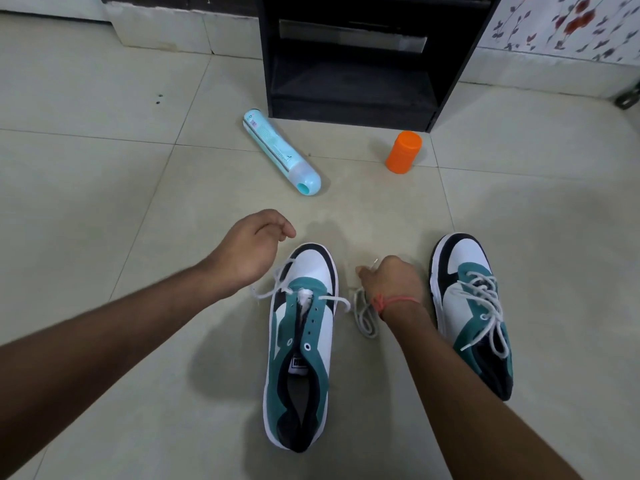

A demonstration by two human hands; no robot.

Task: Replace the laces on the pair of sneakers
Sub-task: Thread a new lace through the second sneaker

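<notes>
Two white, teal and black sneakers stand on the tiled floor. The left sneaker [301, 344] has its white lace [332, 300] threaded only through the eyelets nearest the toe, and the other eyelets are bare. My left hand [251, 249] hovers beside its toe with fingers loosely curled; the lace's left end runs under that hand. My right hand [389, 277] pinches the lace's other end, its tip sticking up above my fingers, with slack looped on the floor below the wrist. The right sneaker [474, 306] is fully laced with a loose white lace [485, 299].
A light-blue spray bottle [280, 152] lies on its side on the floor beyond the shoes. An orange plastic cap [403, 152] stands to its right. A black open cabinet [356, 60] rises behind both. A floral-patterned wall panel [568, 26] is at top right.
</notes>
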